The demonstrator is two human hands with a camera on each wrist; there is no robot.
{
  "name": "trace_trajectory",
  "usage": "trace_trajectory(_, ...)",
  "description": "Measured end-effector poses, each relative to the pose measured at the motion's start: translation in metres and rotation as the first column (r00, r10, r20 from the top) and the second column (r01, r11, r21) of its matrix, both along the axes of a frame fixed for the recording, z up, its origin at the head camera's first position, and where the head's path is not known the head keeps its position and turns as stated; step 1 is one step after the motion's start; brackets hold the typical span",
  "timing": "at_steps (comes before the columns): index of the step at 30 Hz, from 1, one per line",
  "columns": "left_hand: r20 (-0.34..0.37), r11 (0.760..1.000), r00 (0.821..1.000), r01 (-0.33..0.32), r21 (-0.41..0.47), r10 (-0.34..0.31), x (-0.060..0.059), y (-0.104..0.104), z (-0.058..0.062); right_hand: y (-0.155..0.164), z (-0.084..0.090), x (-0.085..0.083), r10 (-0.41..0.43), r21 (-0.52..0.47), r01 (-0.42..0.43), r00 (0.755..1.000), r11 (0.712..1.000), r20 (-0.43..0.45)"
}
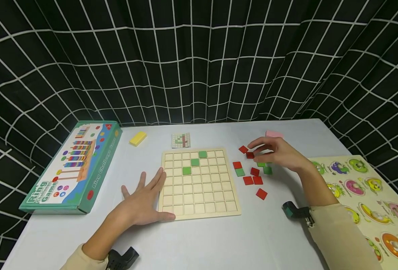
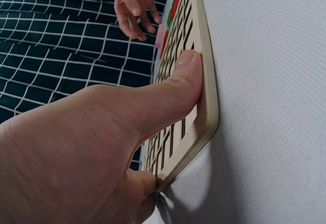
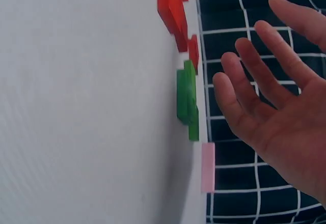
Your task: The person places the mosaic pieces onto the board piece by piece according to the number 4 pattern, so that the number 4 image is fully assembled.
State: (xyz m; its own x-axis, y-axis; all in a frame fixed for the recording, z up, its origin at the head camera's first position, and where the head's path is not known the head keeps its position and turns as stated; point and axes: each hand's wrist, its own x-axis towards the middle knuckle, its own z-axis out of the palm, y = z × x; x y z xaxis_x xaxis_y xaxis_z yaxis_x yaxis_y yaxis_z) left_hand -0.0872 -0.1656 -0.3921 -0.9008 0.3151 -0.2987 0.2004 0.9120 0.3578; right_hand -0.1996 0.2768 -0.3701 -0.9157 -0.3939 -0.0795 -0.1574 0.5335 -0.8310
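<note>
One square pale-wooden grid board, flat at the middle of a white-covered table; three square green tiles sit in its cells on a diagonal, toward the far side. One left hand, fingers spread and unclenched, at the board's left edge, thumb resting on the near rim. One right hand, fingers loosely bent and grasping nothing, above a scatter of loose square red tiles and loose green tiles right of the board. One small printed grid card, just beyond the board's far edge. One yellow rectangular block, far left; one pink block, behind the right hand. One green-edged "Ring Challenge Game" box, left. One pale food-picture board, right, partly behind the right forearm. Backdrop: black curtain with white grid lines.
</note>
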Motion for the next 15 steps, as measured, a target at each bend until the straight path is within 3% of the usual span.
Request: trace_trajectory(15, -0.003, 1.000, 1.000, 0.005, 0.000, -0.005, 0.000, -0.001, 0.001, 0.025, -0.006, -0.005, -0.107, 0.060, 0.105, 0.994, 0.993, 0.031)
